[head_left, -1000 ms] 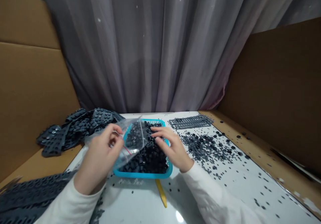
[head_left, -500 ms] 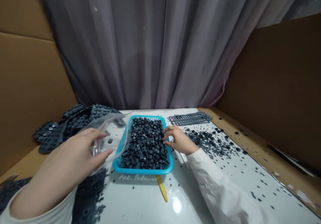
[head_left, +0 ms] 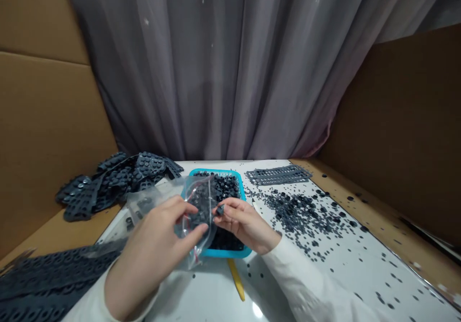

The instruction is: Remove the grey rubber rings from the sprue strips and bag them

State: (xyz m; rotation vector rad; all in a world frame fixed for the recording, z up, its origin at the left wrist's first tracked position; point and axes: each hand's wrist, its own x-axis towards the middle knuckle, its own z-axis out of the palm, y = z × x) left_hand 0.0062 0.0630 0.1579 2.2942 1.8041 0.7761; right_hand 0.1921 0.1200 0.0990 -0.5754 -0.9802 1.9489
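Observation:
A clear zip bag with a red seal line hangs from my left hand; its thumb and fingers stand apart at the bag's mouth, and part of the grip is hidden. Just right of that mouth, my right hand pinches a small black plastic piece. Behind both hands sits a blue basket filled with small black pieces; the bag covers its left part. A few dark pieces show through the bag's plastic.
Dark studded sheets are heaped at the back left, with more sheets at the front left. A perforated strip and scattered black bits lie right. A yellow tool pokes from under the basket. Cardboard walls flank the table.
My left hand has moved right, bringing the bag over the basket's left side. My right hand has lifted from the basket's right edge towards the bag, with a black piece between its fingertips.

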